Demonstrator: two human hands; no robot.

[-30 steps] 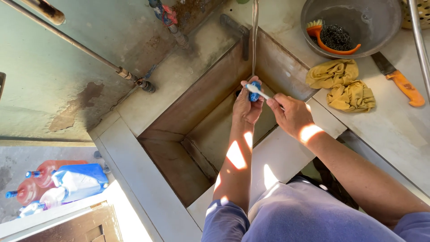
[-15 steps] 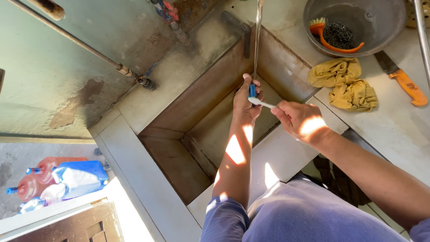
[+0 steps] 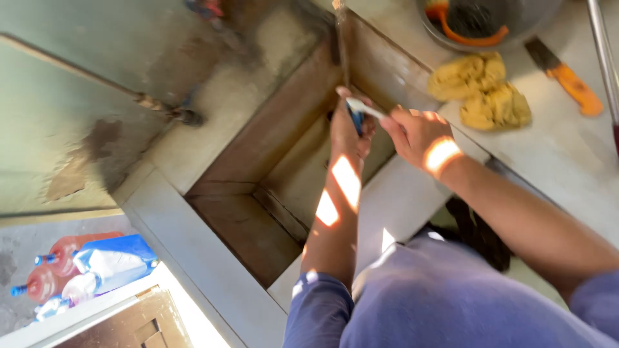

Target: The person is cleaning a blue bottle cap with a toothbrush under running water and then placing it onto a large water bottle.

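Here, toothbrush (image 3: pixel 361 109) between right-hand fingers (image 3: pixel 401 122), over sink (image 3: pixel 284 187)

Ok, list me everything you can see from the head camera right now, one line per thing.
sink: one, brown-stained concrete basin, centre
pipe: one, rusty, along the wall, upper left
bowl: one, grey, top right, holding an orange-rimmed item
cloths: two, yellow, crumpled on the counter beside the bowl
knife: one, orange handle, counter right of the cloths
bottles: a few, red with blue caps, floor lower left
small blue item: one, over the sink, in the left hand
white stick: one, in the right hand
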